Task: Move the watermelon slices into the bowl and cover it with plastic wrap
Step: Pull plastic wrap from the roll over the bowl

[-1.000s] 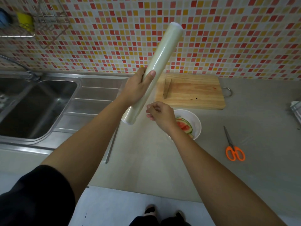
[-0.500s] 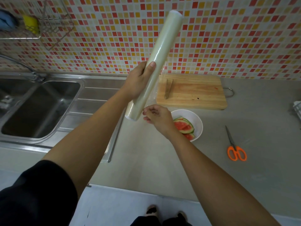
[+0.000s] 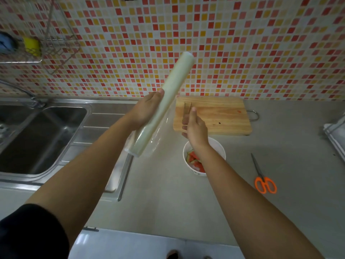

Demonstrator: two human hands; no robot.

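My left hand grips a long roll of plastic wrap, held tilted above the counter. A clear sheet of film stretches from the roll toward my right hand, whose fingers pinch the film's edge. Below my right wrist a white bowl stands on the grey counter with watermelon slices in it. My right forearm hides part of the bowl.
A wooden cutting board with a knife on it lies behind the bowl. Orange-handled scissors lie to the right. A steel sink and drainboard fill the left. A folded cloth sits at the right edge.
My right hand has moved right and away from the roll, pulling a sheet of film off it. The roll has tilted a little lower in my left hand.
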